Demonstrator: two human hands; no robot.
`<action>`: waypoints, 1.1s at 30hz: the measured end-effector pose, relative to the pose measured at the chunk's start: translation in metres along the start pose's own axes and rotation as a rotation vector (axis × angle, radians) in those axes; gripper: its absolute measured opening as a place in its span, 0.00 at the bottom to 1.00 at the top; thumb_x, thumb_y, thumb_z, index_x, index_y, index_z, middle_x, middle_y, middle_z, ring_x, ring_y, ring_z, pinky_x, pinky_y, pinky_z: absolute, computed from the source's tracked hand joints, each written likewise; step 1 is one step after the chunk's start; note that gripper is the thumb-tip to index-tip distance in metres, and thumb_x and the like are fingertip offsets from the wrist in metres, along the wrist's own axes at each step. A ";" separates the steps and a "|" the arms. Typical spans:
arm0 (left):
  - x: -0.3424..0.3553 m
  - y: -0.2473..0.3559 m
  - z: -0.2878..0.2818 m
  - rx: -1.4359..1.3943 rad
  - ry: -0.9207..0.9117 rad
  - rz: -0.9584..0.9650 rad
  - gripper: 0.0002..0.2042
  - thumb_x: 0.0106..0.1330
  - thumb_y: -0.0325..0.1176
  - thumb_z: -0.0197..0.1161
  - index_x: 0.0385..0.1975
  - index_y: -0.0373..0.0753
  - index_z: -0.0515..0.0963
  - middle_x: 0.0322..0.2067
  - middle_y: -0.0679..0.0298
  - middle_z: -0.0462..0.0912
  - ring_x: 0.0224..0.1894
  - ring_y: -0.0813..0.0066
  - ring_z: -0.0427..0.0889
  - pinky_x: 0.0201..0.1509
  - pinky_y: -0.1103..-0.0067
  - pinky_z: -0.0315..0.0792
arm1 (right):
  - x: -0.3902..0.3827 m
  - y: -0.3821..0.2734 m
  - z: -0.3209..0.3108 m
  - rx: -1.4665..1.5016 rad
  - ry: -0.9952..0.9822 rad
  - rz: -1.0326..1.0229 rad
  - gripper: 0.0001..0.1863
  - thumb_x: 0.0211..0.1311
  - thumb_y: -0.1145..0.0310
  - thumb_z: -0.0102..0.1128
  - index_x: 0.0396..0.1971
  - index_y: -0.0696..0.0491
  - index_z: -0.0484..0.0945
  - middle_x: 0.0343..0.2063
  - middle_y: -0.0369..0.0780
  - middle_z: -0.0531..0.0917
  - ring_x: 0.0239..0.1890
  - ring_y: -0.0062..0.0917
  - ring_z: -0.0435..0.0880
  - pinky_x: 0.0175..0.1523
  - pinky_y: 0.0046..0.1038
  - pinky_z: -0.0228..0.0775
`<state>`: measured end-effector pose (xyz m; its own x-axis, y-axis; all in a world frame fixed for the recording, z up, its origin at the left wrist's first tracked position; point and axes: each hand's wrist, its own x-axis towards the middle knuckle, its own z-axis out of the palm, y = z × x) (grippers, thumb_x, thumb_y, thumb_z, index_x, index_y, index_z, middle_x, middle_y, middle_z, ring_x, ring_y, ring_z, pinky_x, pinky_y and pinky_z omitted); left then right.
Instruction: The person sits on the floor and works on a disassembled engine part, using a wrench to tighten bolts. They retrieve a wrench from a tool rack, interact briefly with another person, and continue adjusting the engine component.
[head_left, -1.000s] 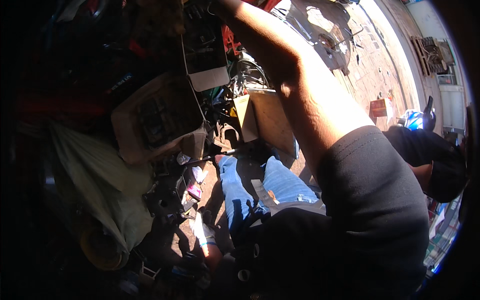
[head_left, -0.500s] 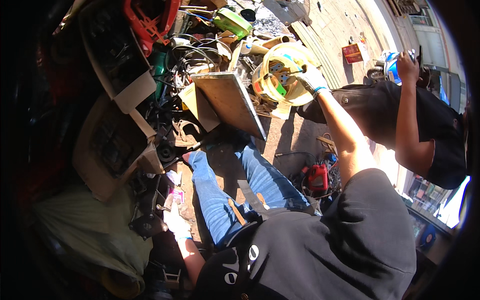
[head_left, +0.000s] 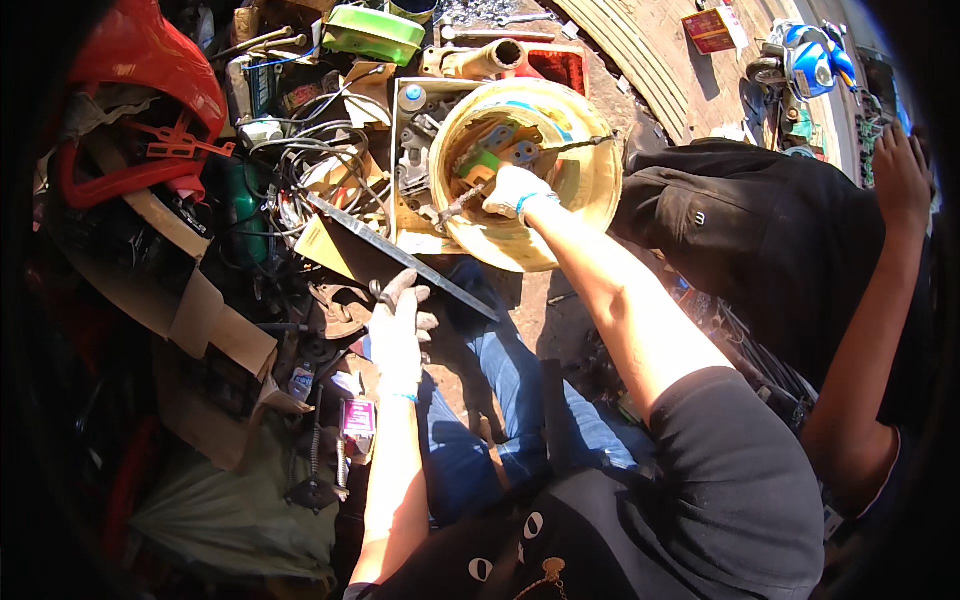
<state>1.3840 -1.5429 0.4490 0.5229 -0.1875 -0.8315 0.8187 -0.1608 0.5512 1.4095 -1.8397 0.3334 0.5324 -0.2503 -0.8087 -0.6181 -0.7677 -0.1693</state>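
Observation:
My right hand [head_left: 515,192], in a white glove with a blue cuff edge, is at the mouth of a yellowish bucket [head_left: 590,215]. Its fingers close around a long, thin, rough metal piece [head_left: 463,203], which sticks out on both sides of the hand and over the bucket's right rim. A green part [head_left: 478,167] and blue-grey plates with holes [head_left: 518,152] lie inside the bucket. My left hand [head_left: 398,335], gloved with grey fingers, is raised with fingers apart, just below the edge of a tilted flat board [head_left: 405,258]. I make out nothing held in it.
Cables [head_left: 345,150], a green case [head_left: 375,35] and a red plastic shell [head_left: 165,60] crowd the far left. Cardboard boxes [head_left: 225,330] and a greenish sack [head_left: 235,520] lie left. Close on the right sits another person in black [head_left: 730,210], an arm raised.
My left hand has risen from the clutter at lower left toward the board. My right hand, in the bucket before, now grips the long metal piece. The view has shifted.

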 end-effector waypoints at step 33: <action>0.116 -0.017 0.069 0.511 -0.005 0.099 0.38 0.64 0.50 0.67 0.66 0.26 0.66 0.63 0.41 0.73 0.66 0.50 0.72 0.69 0.68 0.65 | -0.264 0.062 -0.022 2.068 -0.075 0.269 0.27 0.61 0.78 0.57 0.61 0.68 0.66 0.50 0.55 0.82 0.50 0.43 0.86 0.58 0.46 0.82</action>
<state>1.4146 -1.6287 0.3485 0.5899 -0.2297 -0.7741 0.5447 -0.5945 0.5915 1.2429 -1.8339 0.5488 0.3535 -0.1579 -0.9220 -0.2787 0.9231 -0.2649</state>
